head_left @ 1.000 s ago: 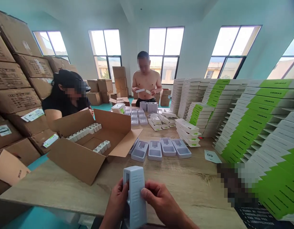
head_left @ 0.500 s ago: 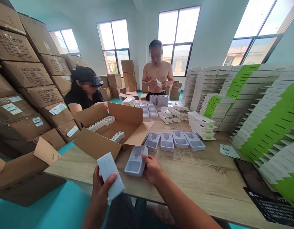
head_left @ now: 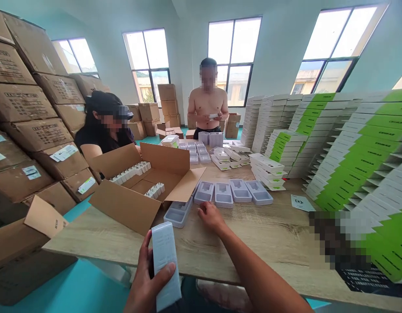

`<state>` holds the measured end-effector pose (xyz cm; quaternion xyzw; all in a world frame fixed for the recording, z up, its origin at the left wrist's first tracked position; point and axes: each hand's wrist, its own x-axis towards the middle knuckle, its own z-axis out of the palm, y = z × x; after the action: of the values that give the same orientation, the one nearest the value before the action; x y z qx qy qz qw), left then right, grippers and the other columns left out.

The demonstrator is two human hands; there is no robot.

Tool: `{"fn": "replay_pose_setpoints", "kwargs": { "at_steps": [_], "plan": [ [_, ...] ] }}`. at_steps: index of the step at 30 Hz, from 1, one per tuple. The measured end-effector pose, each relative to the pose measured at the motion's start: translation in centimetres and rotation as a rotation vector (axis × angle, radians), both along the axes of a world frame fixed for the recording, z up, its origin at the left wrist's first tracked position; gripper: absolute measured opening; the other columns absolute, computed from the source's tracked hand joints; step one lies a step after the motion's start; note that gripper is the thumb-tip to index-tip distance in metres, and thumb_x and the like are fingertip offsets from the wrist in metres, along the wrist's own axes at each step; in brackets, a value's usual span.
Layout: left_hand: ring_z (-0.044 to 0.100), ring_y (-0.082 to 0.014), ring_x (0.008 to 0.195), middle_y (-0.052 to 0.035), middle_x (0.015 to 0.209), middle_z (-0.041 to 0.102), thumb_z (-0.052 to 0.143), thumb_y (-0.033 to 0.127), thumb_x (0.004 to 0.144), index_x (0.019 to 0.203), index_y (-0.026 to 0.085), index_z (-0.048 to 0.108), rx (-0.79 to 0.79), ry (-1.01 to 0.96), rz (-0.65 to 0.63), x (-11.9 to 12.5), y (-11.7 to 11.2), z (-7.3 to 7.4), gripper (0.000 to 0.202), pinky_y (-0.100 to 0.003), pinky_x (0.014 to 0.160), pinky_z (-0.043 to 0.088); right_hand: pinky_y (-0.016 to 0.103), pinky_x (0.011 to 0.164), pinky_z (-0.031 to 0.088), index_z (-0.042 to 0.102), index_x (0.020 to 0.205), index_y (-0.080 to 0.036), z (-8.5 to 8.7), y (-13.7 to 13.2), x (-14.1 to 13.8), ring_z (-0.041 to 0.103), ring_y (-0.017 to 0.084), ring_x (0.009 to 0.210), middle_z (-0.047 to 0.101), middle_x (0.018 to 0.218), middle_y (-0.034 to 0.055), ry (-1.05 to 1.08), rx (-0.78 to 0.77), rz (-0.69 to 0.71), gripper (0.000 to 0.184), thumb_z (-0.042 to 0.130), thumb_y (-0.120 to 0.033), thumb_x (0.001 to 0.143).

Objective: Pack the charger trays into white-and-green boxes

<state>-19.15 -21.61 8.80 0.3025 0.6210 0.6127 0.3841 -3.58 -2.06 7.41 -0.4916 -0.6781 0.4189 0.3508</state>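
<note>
My left hand (head_left: 155,271) is closed around a narrow stack of nested pale plastic trays (head_left: 166,256), held upright over the near table edge with the thumb across its front. My right hand (head_left: 212,217) hovers low over the table with its fingers loosely curled together, and I see nothing in them. Just left of it lies a plastic tray (head_left: 176,216), slightly tilted, its far end by the carton flap. Beyond my fingers, several more trays stand in a row, among them a plastic tray (head_left: 224,195) with two recesses.
An open carton (head_left: 122,198) at left holds several white plug adapters (head_left: 155,190). Stacked white-and-green boxes (head_left: 360,161) line the right side, near a printed card (head_left: 301,202). A seated person (head_left: 105,126) and a standing person (head_left: 207,104) work across the table.
My right hand has let go of the plastic tray, now lying further back beside the carton, and has shifted right. My left hand has turned the tray stack more upright. The view has swung slightly.
</note>
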Motion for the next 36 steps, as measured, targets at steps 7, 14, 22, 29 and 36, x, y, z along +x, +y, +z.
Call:
{"fn": "replay_pose_setpoints", "kwargs": {
  "at_steps": [7, 14, 22, 29, 36],
  "plan": [
    [0.069, -0.0401, 0.107, -0.0142, 0.13, 0.067, 0.084, 0.066, 0.06, 0.159, 0.027, 0.031, -0.016, 0.2, -0.012, 1.8, 1.1, 0.1, 0.119, -0.049, 0.097, 0.053, 0.03, 0.077, 0.05, 0.076, 0.086, -0.018, 0.8, -9.1, 0.6, 0.063, 0.02, 0.087, 0.068, 0.099, 0.0078, 0.365, -0.111, 0.367, 0.061, 0.052, -0.074, 0.093],
    [0.071, -0.0354, 0.095, -0.0107, 0.109, 0.071, 0.087, 0.055, 0.059, 0.161, 0.023, 0.028, 0.007, 0.162, -0.084, 2.7, 3.2, 0.9, 0.122, -0.043, 0.085, 0.057, 0.031, 0.071, 0.051, 0.071, 0.074, -0.015, 0.0, -11.5, 0.8, 0.062, 0.018, 0.071, 0.066, 0.075, 0.0037, 0.898, -0.574, 0.215, 0.056, 0.095, -0.062, 0.055],
    [0.069, -0.0319, 0.095, -0.0101, 0.111, 0.07, 0.088, 0.054, 0.06, 0.16, 0.03, 0.025, -0.021, 0.005, 0.063, 0.1, 3.4, 0.6, 0.121, -0.04, 0.075, 0.059, 0.037, 0.074, 0.051, 0.065, 0.069, -0.019, 0.6, -1.8, 3.3, 0.065, 0.027, 0.082, 0.067, 0.075, 0.0075, 0.575, -0.368, -0.092, 0.059, 0.085, -0.074, 0.058],
    [0.071, -0.0333, 0.091, -0.0095, 0.112, 0.069, 0.085, 0.054, 0.062, 0.161, 0.029, 0.024, -0.004, 0.167, -0.056, 3.9, 2.1, 0.6, 0.119, -0.044, 0.082, 0.057, 0.034, 0.092, 0.046, 0.078, 0.078, -0.02, 2.8, -9.5, 4.9, 0.061, 0.023, 0.096, 0.067, 0.099, 0.0071, 0.498, -0.166, 0.23, 0.046, 0.069, -0.065, 0.087],
    [0.072, -0.0349, 0.089, -0.0097, 0.106, 0.073, 0.092, 0.049, 0.054, 0.16, 0.028, 0.031, 0.025, 0.059, -0.16, 6.0, 3.0, 1.1, 0.124, -0.042, 0.08, 0.058, 0.035, 0.072, 0.054, 0.071, 0.071, -0.017, 1.3, -13.2, 5.3, 0.066, 0.022, 0.076, 0.07, 0.081, 0.0059, 0.884, -0.499, 0.129, 0.049, 0.095, -0.058, 0.059]
  ]
}}
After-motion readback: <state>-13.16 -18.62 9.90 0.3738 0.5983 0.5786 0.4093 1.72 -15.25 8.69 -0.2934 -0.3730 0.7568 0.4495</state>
